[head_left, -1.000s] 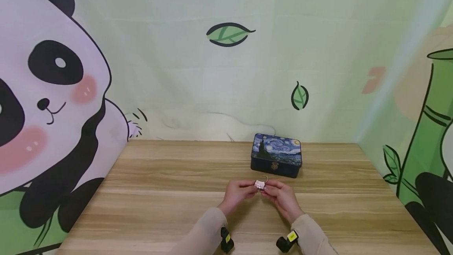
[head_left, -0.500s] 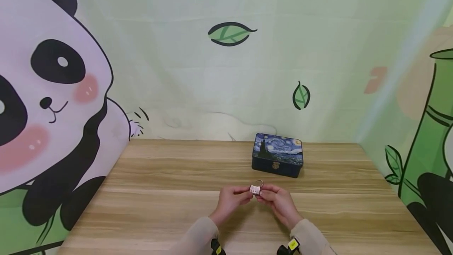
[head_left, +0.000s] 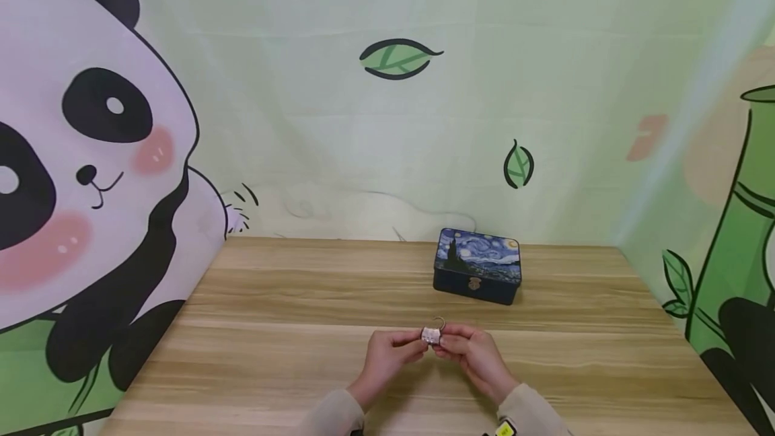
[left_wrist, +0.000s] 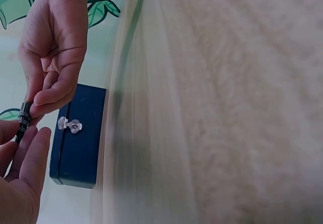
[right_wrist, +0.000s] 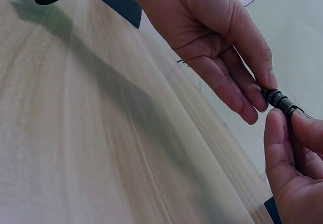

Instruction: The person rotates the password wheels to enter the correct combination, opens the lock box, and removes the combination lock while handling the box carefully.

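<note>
A small combination padlock (head_left: 431,336) with number dials is held up over the table between both hands. Its thin curved shackle (head_left: 440,321) stands out on the far side. My left hand (head_left: 385,363) pinches one end between thumb and fingers, while my right hand (head_left: 482,360) grips the other end the same way. In the left wrist view the dark lock body (left_wrist: 23,119) shows rows of pale digits, with fingertips covering its ends. The right wrist view shows the dial rings (right_wrist: 276,99) between the two hands' fingertips.
Beyond the hands, toward the back right of the wooden table (head_left: 272,342), a dark blue tin box (head_left: 475,284) stands with its painted lid down and a metal clasp (left_wrist: 74,126) in front. A printed panda cloth (head_left: 303,120) hangs behind.
Both hands have drawn the padlock back toward the body and slightly left, away from the tin box. Their pinching hold stays. The head view has shifted slightly.
</note>
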Action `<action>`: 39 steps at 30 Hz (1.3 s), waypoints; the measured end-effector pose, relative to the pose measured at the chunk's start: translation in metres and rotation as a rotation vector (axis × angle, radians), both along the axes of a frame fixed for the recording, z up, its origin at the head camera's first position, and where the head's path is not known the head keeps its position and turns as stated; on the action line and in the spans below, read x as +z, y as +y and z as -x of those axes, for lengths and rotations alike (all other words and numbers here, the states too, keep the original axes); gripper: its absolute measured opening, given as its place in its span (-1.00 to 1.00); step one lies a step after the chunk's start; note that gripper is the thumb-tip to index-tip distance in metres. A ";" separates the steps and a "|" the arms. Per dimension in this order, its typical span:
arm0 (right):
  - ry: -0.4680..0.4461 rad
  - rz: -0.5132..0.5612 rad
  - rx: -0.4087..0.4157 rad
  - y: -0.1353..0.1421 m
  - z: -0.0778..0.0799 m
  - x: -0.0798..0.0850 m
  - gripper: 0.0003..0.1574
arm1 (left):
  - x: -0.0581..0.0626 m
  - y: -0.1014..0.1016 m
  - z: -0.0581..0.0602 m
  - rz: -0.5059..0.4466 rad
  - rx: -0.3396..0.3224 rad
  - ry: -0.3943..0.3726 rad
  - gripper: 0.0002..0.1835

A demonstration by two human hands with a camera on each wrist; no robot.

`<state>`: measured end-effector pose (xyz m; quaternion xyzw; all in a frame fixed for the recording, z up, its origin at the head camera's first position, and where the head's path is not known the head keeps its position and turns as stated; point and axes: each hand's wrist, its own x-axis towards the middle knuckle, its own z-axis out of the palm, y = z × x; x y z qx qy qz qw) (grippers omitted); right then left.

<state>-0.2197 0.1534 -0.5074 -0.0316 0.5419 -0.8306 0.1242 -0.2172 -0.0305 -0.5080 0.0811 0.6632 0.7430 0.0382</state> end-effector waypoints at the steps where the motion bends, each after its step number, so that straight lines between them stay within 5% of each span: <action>1: -0.001 0.000 0.007 0.000 -0.001 0.000 -0.65 | 0.000 -0.001 -0.002 0.003 -0.001 -0.001 -0.76; 18: -0.031 -0.031 0.092 -0.008 -0.018 -0.001 -0.68 | -0.001 -0.019 -0.026 0.041 -0.020 0.007 -0.80; 30: -0.044 -0.051 0.185 -0.009 -0.034 -0.011 -0.72 | -0.008 -0.034 -0.043 0.117 -0.097 0.025 -0.83; 39: -0.045 -0.014 0.292 -0.011 -0.046 -0.019 -0.70 | -0.011 -0.043 -0.058 0.114 -0.117 -0.071 -0.81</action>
